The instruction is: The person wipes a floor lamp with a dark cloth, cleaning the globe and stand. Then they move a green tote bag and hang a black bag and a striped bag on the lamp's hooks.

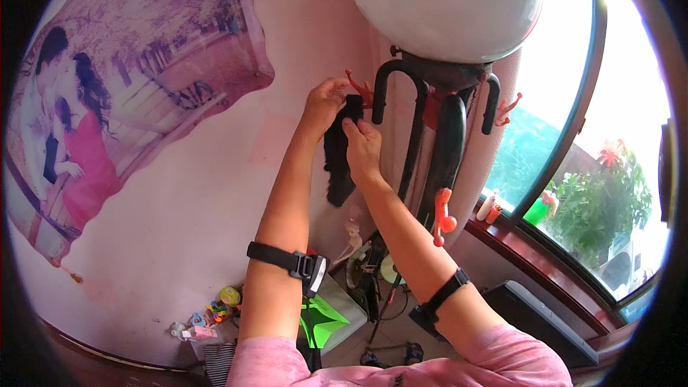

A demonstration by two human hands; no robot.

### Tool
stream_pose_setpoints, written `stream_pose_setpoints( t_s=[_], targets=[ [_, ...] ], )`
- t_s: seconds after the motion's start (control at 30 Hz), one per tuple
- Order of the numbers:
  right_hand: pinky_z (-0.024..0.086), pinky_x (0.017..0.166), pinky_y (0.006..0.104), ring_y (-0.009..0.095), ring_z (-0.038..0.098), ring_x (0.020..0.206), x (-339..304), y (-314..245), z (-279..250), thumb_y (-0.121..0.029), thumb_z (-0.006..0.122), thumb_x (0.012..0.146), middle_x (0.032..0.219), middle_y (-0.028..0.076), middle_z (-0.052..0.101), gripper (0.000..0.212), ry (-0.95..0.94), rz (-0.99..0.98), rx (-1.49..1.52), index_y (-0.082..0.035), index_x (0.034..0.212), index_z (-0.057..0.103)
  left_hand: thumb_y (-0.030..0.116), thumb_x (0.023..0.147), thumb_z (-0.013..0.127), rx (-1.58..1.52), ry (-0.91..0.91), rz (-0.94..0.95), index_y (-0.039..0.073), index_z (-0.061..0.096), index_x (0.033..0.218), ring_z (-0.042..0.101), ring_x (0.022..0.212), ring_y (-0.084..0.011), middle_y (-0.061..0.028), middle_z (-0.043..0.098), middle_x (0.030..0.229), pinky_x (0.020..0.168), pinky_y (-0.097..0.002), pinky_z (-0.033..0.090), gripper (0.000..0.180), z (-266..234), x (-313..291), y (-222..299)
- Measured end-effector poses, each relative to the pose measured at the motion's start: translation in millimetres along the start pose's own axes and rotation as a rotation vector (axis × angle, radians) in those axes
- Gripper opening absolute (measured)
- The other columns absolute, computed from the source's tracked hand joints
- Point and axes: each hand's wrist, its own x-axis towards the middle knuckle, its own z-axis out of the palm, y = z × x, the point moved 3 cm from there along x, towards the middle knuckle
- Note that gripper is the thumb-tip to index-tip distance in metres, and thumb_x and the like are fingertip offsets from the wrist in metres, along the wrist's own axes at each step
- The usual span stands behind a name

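A limp black sock-like cloth [338, 163] hangs between my two raised hands, beside a dark coat stand. My left hand [327, 106] grips its upper left edge, with the fingers near a red hook [360, 89] of the stand. Below and to the right, my right hand [364, 147] pinches the cloth with the thumb uppermost. The top of the cloth lies close against the hook; I cannot tell whether it is looped over it. The coat stand [408, 86] has curved black arms and carries a large white rounded object [444, 0] on top.
An orange-red knobbed hook [443, 218] juts toward me. On the right is a window [548, 129] over a brown sill [530, 261] holding small bottles [491, 208]. A picture hanging [143, 93] covers the left wall. Small toys [215, 312] and a green item [322, 321] lie below.
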Motion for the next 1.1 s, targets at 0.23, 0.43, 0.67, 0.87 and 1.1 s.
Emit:
stream_pose_setpoints(
  t_s=[0.23, 0.43, 0.67, 0.87, 1.1],
  targets=[
    [0.045, 0.07, 0.0281, 0.014, 0.055, 0.079, 5, -16, 16, -0.013, 0.055, 0.089, 0.086, 0.003, 0.059, 0.015, -0.009, 0.279, 0.28, -0.002, 0.096, 0.061, 0.017, 0.082, 0.056, -0.18, -0.127, -0.195, 0.0, 0.063, 0.092, 0.056, 0.078, -0.0156, -0.0052, 0.061, 0.084, 0.075, -0.0295, 0.046, 0.021, -13, 15, -4],
    [0.045, 0.073, 0.0284, 0.015, 0.055, 0.08, -2, -19, 22, -0.011, 0.057, 0.087, 0.088, 0.004, 0.061, 0.019, 0.063, 0.304, 0.264, 0.0, 0.102, 0.061, 0.011, 0.083, 0.058, -0.249, 0.005, -0.191, 0.003, 0.06, 0.083, 0.056, 0.072, -0.0127, -0.002, 0.058, 0.077, 0.066, -0.0254, 0.046, 0.008, -27, 24, 4],
    [0.047, 0.066, 0.0276, 0.015, 0.057, 0.07, -16, -15, -3, -0.009, 0.058, 0.085, 0.078, 0.004, 0.061, 0.012, 0.152, 0.324, 0.442, 0.0, 0.092, 0.062, 0.013, 0.09, 0.054, -0.074, -0.175, -0.063, 0.0, 0.059, 0.092, 0.058, 0.076, -0.0172, -0.0075, 0.062, 0.084, 0.073, -0.0302, 0.048, 0.014, 0, 34, -14],
    [0.047, 0.076, 0.0333, 0.019, 0.058, 0.082, -28, -26, -9, -0.013, 0.055, 0.087, 0.086, 0.005, 0.06, 0.01, -0.011, 0.402, 0.551, -0.005, 0.093, 0.058, 0.015, 0.089, 0.054, -0.26, -0.29, -0.163, 0.001, 0.057, 0.089, 0.058, 0.074, -0.0206, -0.0081, 0.06, 0.082, 0.071, -0.0334, 0.049, 0.014, 9, 36, -20],
    [0.045, 0.088, 0.0388, 0.025, 0.057, 0.095, -25, -12, -20, -0.017, 0.052, 0.086, 0.1, 0.009, 0.062, 0.019, -0.029, 0.513, 0.554, -0.005, 0.101, 0.057, 0.007, 0.08, 0.054, -0.28, -0.376, -0.325, 0.003, 0.055, 0.08, 0.056, 0.068, -0.0197, -0.0056, 0.055, 0.073, 0.068, -0.0316, 0.048, 0.004, 19, 38, -15]
  ],
)
